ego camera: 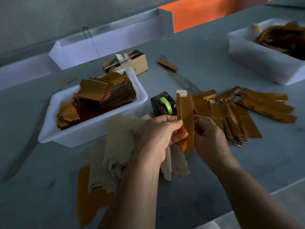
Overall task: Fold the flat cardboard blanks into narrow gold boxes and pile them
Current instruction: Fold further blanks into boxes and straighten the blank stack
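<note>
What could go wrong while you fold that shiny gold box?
1. The half-folded box is pinched by both the left hand and the right hand; squeezing too hard might crease it.
2. The tape holder sits right behind the hands, so a flap could perhaps bump it.
3. The pile of finished boxes lies loosely fanned beside the right hand, and a stray wrist might scatter it.

Table: grey, flat.
Left tub: white, on table.
Right tub: white, far right.
Carton: brown, behind left tub.
Dispenser: green tape roll, just beside left tub.
Blanks: loose heap, near edge.
Boxes: gold pile, right of dispenser.
Lone box: gold, far centre.
</note>
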{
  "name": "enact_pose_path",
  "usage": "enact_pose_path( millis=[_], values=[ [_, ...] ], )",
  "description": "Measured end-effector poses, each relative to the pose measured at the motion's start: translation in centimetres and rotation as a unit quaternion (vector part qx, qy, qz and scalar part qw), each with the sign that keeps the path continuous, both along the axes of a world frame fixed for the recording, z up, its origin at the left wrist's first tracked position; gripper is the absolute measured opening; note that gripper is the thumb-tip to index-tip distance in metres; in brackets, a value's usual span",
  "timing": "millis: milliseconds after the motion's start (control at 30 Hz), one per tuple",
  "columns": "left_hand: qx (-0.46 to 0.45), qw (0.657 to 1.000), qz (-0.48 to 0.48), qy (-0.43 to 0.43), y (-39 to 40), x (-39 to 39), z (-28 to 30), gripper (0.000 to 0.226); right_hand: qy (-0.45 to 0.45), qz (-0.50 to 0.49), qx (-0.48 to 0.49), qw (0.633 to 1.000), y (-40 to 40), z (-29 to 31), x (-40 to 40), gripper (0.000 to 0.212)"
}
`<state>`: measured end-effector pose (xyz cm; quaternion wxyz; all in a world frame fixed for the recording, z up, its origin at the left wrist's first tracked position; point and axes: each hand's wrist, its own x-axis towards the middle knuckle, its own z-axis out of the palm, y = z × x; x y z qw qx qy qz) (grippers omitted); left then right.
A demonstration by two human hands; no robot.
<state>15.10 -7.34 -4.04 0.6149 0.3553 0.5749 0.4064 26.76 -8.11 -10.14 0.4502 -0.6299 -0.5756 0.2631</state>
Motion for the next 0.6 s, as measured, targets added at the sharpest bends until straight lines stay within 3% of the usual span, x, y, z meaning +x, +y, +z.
enact_pose_path(
  millis=[100, 167, 300, 433, 600],
  values=[
    [-0.003, 1.0, 0.0, 0.003, 0.1, 0.0, 0.1, 0.004, -0.09, -0.015, 0.003, 0.996, 0.4, 0.1, 0.2, 0.009],
    [-0.002, 1.0, -0.006, 0.005, 0.0, 0.1, 0.4, 0.005, -0.093, -0.036, -0.018, 0.995, 0.1, 0.1, 0.7, 0.013],
    [-0.003, 1.0, -0.006, 0.018, 0.0, 0.1, 1.0, 0.008, -0.018, -0.036, -0.012, 0.999, -0.9, 1.0, 2.1, 0.012],
    [0.002, 0.999, -0.033, 0.043, -0.5, 0.0, 1.3, 0.012, 0.195, 0.057, -0.01, 0.979, -2.4, 3.4, 3.5, 0.024],
    [0.008, 0.998, -0.047, 0.042, -1.9, -0.3, 1.6, 0.008, 0.139, 0.183, -0.008, 0.973, -2.5, 4.9, 3.2, 0.017]
  ],
)
